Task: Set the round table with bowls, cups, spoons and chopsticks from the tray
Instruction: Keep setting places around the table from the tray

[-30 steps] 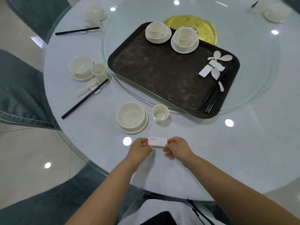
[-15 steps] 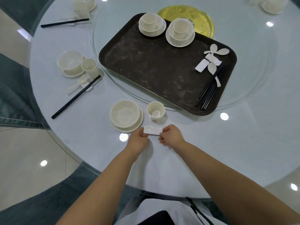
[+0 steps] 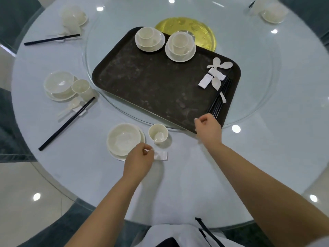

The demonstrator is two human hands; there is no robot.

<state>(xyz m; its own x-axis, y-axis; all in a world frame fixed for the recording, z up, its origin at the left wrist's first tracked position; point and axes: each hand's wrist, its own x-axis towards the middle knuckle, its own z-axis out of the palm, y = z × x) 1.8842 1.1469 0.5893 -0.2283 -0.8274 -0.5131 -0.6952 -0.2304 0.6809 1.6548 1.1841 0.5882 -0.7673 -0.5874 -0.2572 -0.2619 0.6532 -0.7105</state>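
Dark brown rectangular tray [image 3: 151, 82] at 12 o'clock holds two cream bowl-and-cup stacks [image 3: 180, 46], three spoons, two rests, black chopsticks [image 3: 219, 97]. Left hand [image 3: 139, 160] pinches the small white rest [image 3: 161, 155] at 6 o'clock; right hand [image 3: 208, 128] hovers at the tray's edge, fingers loosely curled, empty.

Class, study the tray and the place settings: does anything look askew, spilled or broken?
Nothing is spilled or broken. Only the spoons and rests on the tray lie jumbled beside the chopsticks, not yet laid out.
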